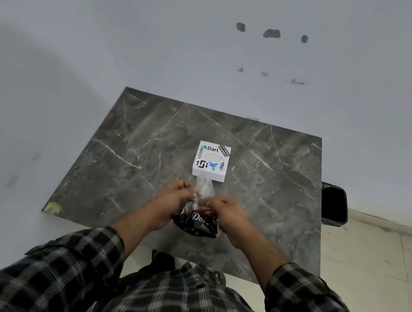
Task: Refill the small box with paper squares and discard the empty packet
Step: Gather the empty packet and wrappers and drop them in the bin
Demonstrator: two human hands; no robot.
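A small white box (211, 160) covered in stickers sits near the middle of the dark marble table (134, 145). Just in front of it, both my hands hold a black plastic packet (199, 223) with white lettering. My left hand (173, 199) pinches the packet's clear upper part (204, 185) from the left. From the right, my right hand (228, 212) pinches that same top. The clear end reaches up to the box's near edge. What is inside the packet is hidden.
A black bin (333, 203) stands on the floor at the table's right side. A pale wall rises behind the table. A yellowish patch (52, 207) marks the table's near left corner. Light floor tiles lie to the right.
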